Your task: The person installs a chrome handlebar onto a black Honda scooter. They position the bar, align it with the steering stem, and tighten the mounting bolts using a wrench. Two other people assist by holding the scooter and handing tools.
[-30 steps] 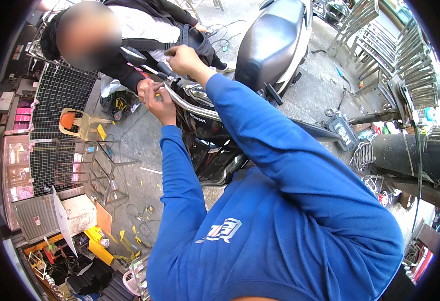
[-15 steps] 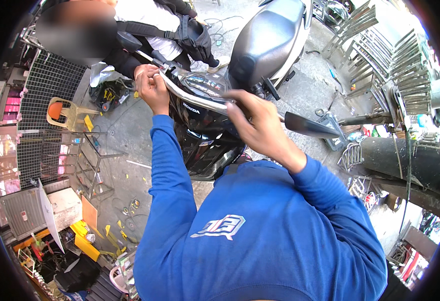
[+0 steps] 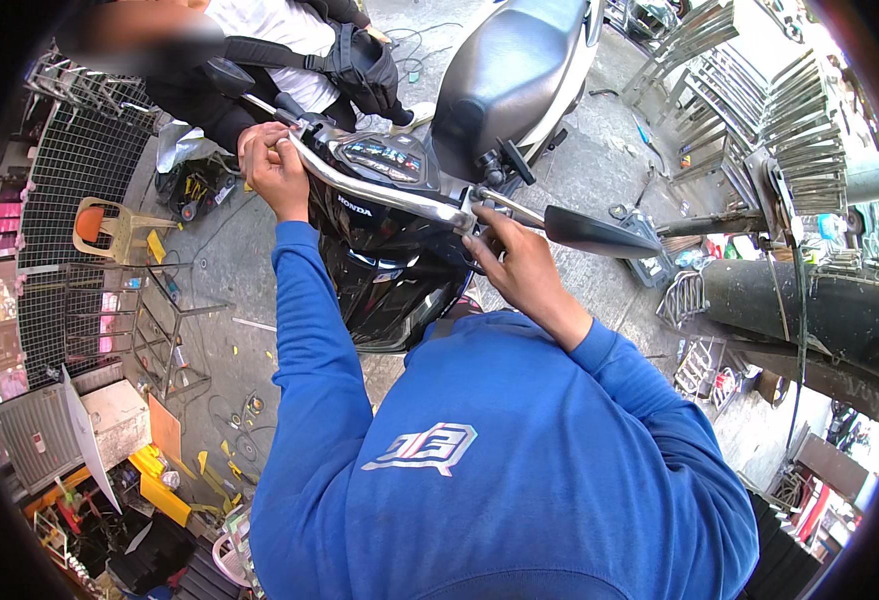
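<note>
A bent chrome metal bar [image 3: 384,194] lies across the front of a black scooter [image 3: 384,290], ahead of the handlebar and dash. My left hand [image 3: 281,182] is closed around its left end, thumb up against the metal. Right beside those fingers is another person's hand [image 3: 257,137], partly hidden behind mine. At the bar's right end, my right hand [image 3: 527,268] pinches the tip with thumb and forefinger, next to a small bracket by the right mirror stalk. The other fingers curl below, partly out of sight.
A person in a black sleeve with a black bag [image 3: 364,65] is at the far left. The right mirror [image 3: 601,232] juts out beside my right hand. A beige chair [image 3: 119,230] and metal frame stand left. Stacked metal racks [image 3: 809,130] and a dark cylinder [image 3: 794,312] stand right.
My right hand has come down from a blurred, spread pose above the bar to pinch its right end. My left hand keeps its hold. The whole view has shifted slightly.
</note>
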The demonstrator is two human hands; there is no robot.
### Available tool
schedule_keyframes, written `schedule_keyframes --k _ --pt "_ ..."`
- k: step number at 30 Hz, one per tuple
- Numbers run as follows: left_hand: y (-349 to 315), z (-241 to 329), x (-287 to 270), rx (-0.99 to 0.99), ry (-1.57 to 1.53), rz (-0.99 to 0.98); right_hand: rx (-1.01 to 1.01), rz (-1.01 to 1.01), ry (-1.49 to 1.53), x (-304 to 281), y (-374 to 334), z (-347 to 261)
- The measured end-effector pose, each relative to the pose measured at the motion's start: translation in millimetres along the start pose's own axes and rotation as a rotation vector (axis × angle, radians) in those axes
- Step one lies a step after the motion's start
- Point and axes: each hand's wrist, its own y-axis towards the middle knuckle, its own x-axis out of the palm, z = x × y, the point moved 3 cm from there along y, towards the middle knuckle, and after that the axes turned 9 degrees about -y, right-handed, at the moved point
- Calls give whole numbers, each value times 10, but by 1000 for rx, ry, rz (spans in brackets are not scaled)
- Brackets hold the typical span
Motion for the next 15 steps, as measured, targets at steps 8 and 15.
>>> schedule_keyframes --k 8,15 --pt "-30 -20 -47 -8 -15 0 -66 61 -31 106 94 46" --pt "-86 -68 -117 -83 87 -8 -58 31 -20 117 100 38"
